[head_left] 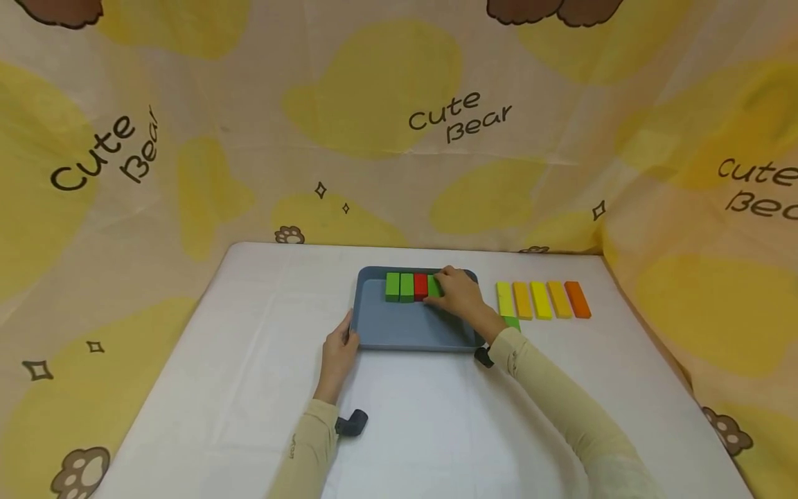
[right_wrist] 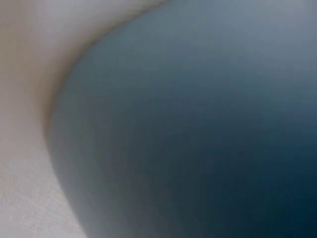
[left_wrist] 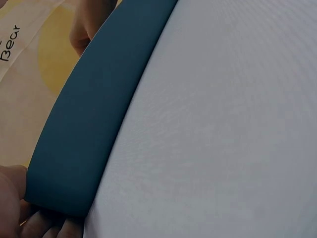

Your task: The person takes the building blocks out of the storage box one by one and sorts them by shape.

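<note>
A blue-grey tray [head_left: 399,329] lies on the white table, with a row of blocks along its far side. Two green blocks [head_left: 400,287] stand at the left of that row, then a red block [head_left: 420,287]. Beside the red one, my right hand [head_left: 461,294] pinches a green block [head_left: 433,285], partly hidden by the fingers. My left hand [head_left: 338,352] grips the tray's left edge near its front corner. In the left wrist view, thumb and fingers meet around the corner of the tray [left_wrist: 79,134]. The right wrist view shows only a blurred tray corner [right_wrist: 148,124].
Right of the tray, several yellow and orange-yellow blocks [head_left: 540,300] lie in a row, ending with a dark orange block [head_left: 578,299]. A green block [head_left: 512,323] lies in front of them, partly behind the right forearm. Patterned cloth [head_left: 374,138] hangs behind and beside the table.
</note>
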Motion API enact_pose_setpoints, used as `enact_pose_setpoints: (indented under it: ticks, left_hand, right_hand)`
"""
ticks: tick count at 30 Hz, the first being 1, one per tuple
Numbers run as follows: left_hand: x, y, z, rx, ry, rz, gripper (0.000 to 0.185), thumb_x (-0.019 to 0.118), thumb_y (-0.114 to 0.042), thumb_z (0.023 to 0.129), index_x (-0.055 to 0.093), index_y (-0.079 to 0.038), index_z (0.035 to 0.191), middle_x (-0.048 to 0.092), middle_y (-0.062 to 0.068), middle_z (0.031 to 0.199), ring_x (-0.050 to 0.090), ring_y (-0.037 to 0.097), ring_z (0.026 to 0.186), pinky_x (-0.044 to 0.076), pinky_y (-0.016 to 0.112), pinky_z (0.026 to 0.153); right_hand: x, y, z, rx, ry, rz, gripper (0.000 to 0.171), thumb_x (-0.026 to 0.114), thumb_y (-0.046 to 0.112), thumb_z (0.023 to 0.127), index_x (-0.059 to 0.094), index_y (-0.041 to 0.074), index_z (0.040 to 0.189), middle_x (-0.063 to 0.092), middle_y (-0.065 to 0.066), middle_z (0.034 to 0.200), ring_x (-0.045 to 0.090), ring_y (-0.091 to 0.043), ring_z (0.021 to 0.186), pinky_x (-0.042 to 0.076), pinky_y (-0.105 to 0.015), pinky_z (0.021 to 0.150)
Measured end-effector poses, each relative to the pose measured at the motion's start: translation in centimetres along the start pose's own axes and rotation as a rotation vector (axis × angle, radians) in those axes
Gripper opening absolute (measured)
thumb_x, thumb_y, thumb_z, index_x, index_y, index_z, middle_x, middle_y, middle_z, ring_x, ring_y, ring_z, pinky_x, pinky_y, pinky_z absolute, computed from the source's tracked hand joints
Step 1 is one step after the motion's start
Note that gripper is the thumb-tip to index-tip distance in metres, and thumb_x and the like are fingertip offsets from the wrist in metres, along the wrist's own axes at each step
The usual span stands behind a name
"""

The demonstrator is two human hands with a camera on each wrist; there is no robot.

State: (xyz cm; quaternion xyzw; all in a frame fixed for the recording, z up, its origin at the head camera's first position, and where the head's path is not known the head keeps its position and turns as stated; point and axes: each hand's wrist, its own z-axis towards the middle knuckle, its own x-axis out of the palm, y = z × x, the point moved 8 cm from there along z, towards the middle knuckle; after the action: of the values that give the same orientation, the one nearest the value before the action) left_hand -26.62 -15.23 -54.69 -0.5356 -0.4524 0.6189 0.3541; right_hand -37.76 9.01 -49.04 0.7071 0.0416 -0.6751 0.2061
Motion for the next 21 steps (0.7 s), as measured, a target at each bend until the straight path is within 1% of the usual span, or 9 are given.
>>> enact_pose_setpoints:
  ticks: [6, 12, 15, 21]
  left_hand:
    - [-0.05, -0.17, -0.09, 0.001, 0.001, -0.002, 0.052, 0.045, -0.005, 0.096, 0.04, -0.002, 0.148, 0.041, 0.019, 0.15, 0.037, 0.031, 0.142, 0.036, 0.044, 0.116]
    - [-0.01, -0.2, -0.05, -0.005, -0.002, -0.009, 0.052, 0.045, -0.004, 0.095, 0.041, -0.001, 0.147, 0.042, 0.018, 0.15, 0.038, 0.03, 0.142, 0.036, 0.042, 0.116]
    - [-0.02, -0.08, -0.06, -0.005, -0.001, -0.004, 0.053, 0.045, -0.004, 0.095, 0.041, -0.002, 0.147, 0.042, 0.018, 0.15, 0.038, 0.03, 0.142, 0.037, 0.043, 0.115]
    - [-0.12, -0.14, 0.05, 0.001, -0.005, 0.008, 0.052, 0.046, -0.006, 0.096, 0.041, -0.003, 0.147, 0.043, 0.018, 0.149, 0.038, 0.03, 0.142, 0.037, 0.043, 0.115]
  right_hand:
    - [0.08, -0.27, 0.14, 0.004, -0.001, 0.025, 0.069, 0.075, 0.048, 0.081, 0.061, 0.003, 0.131, 0.058, -0.016, 0.13, 0.06, -0.029, 0.111, 0.054, -0.043, 0.095]
    - [0.16, -0.53, 0.26, -0.009, -0.014, 0.063, 0.069, 0.078, 0.046, 0.079, 0.061, 0.003, 0.131, 0.059, -0.015, 0.128, 0.061, -0.027, 0.105, 0.055, -0.042, 0.09]
    - [0.25, -0.59, 0.21, -0.015, -0.009, 0.078, 0.07, 0.079, 0.046, 0.078, 0.061, 0.004, 0.131, 0.059, -0.015, 0.127, 0.061, -0.028, 0.105, 0.055, -0.043, 0.091]
    - [0.08, -0.48, -0.27, -0.046, 0.01, 0.114, 0.071, 0.08, 0.041, 0.078, 0.059, 0.004, 0.133, 0.056, -0.016, 0.13, 0.06, -0.03, 0.11, 0.053, -0.045, 0.096]
